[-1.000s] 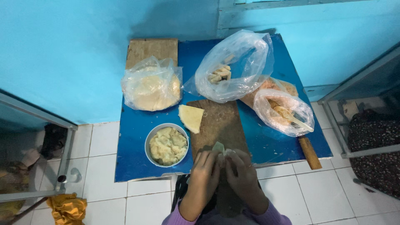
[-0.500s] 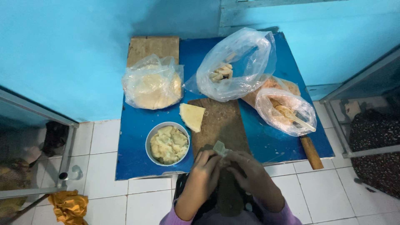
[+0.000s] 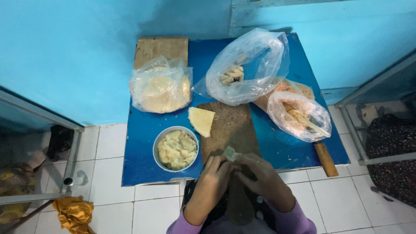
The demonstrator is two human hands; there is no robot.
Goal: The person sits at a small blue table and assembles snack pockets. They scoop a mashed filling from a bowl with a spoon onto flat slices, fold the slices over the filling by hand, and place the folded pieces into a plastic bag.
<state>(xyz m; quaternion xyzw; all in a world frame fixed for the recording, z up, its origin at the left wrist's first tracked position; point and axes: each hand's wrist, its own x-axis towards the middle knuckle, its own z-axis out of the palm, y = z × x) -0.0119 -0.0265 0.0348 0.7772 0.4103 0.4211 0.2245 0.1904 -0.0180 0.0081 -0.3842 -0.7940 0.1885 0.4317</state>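
My left hand (image 3: 213, 175) and my right hand (image 3: 260, 173) meet over the near end of a brown wooden board (image 3: 232, 125). Together they pinch a small pale folded piece of dough (image 3: 229, 153) between the fingertips. Just left of my hands stands a round metal bowl (image 3: 158, 143) full of pale yellowish filling (image 3: 176, 149). A stack of triangular dough sheets (image 3: 201, 120) lies at the board's upper left corner.
All of it sits on a low blue table (image 3: 143, 169) against a turquoise wall. On the table are a bag of flat dough rounds (image 3: 159, 89), a clear bag with folded pieces (image 3: 245, 69) and a small bag with a spoon (image 3: 299, 117). A rolling pin's handle (image 3: 326, 158) sticks out at right. An orange cloth (image 3: 74, 213) lies on the tiled floor.
My hands have moved slightly toward me with the dough piece and kept folding it. The view has shifted a little; the table items stay put.
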